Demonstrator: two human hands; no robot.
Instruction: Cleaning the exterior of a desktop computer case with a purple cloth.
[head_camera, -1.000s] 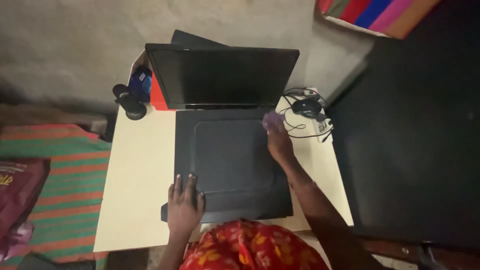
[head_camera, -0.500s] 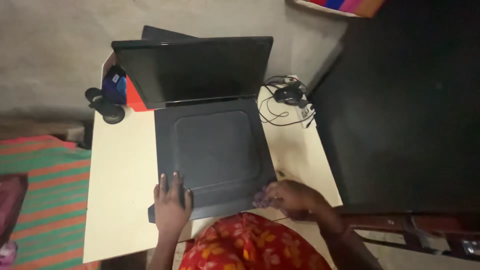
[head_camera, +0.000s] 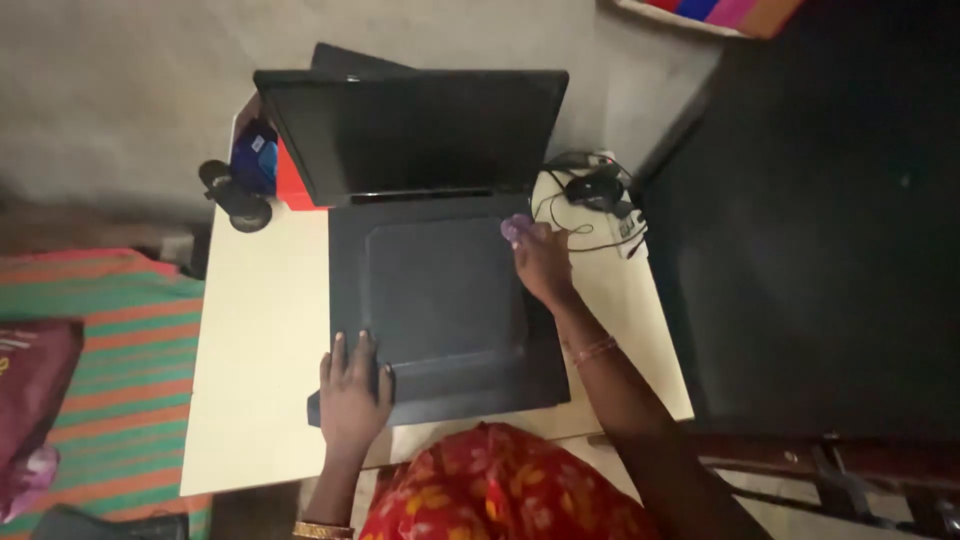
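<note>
On the laptop (head_camera: 440, 300), two hands: one wiping, one bracing.

At the right fingertips a small lilac cloth (head_camera: 515, 229) is pinched against the dark base near the hinge; the right hand (head_camera: 543, 262) lies low over it, wrist bent, a thin bangle on the forearm stretching up from the lower right. The left hand (head_camera: 353, 392) rests flat, fingers spread and loose, gripping nothing, on the base's near left corner. The laptop lies open on a pale, smooth table (head_camera: 255, 380), its matte black base flat and its screen upright behind. A black mouse (head_camera: 592, 188) with tangled cable sits just right of the screen. A striped mat (head_camera: 110, 360) covers the floor at left.
</note>
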